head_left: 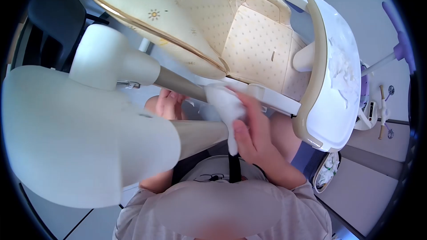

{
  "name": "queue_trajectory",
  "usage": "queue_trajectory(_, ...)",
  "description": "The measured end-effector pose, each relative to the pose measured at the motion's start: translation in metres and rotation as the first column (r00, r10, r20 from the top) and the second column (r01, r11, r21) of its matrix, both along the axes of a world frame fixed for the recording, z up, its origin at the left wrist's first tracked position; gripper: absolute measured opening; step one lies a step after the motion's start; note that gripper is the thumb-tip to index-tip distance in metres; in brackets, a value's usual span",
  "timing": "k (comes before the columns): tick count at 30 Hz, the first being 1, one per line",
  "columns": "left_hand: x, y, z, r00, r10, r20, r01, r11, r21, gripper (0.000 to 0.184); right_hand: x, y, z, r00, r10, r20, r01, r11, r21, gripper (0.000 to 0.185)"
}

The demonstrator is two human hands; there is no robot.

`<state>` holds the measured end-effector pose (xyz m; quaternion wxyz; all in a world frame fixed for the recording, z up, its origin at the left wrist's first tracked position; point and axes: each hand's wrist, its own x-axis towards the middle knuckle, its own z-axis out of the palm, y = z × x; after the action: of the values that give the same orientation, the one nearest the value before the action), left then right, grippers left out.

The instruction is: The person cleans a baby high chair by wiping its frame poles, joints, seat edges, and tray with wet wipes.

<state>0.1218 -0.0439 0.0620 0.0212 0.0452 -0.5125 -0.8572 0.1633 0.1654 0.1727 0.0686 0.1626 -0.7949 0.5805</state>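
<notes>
A white wipe or cloth [224, 106] is in my right hand [253, 129], pressed against the grey-beige metal tubes [189, 83] of a high chair frame. The fingers of that hand are bent around the wipe and slightly blurred. Behind the tubes, at the centre left, my left hand [170, 104] shows only in part, its fingers bent; what it holds, if anything, is hidden. The cream padded seat [255, 46] with small patterns lies beyond my hands. A large white plastic joint cover [62, 138] fills the left side.
On the right, a white tray [333, 71] with a beige rim carries crumpled white wipes. Below it stands a bin [327, 173] with wipes inside. A dark chair [58, 13] is at the upper left. Purple-and-white wheeled items [378, 111] stand at the far right.
</notes>
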Motion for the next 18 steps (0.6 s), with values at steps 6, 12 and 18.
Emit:
queue_trajectory(6, 0.008, 0.054, -0.009, 0.932, -0.095, -0.351, -0.045, 0.928, -0.371, 0.064, -0.002, -0.01, -0.027, 0.974, 0.159, 0.161, -0.116, 0.962, -0.248, 0.066)
queue_trajectory(12, 0.02, 0.077, -0.037, 0.779, -0.595, 0.196, 0.197, -0.065, -0.978, 0.085, 0.018, 0.002, -0.072, 0.893, -0.111, -0.436, 0.194, 0.97, 0.15, 0.055)
queue_trajectory(18, 0.025, 0.096, 0.042, 0.906, -0.239, -0.349, 0.056, 0.885, -0.462, 0.066, 0.008, 0.035, -0.054, 0.705, -0.629, -0.328, 0.695, 0.704, 0.145, 0.062)
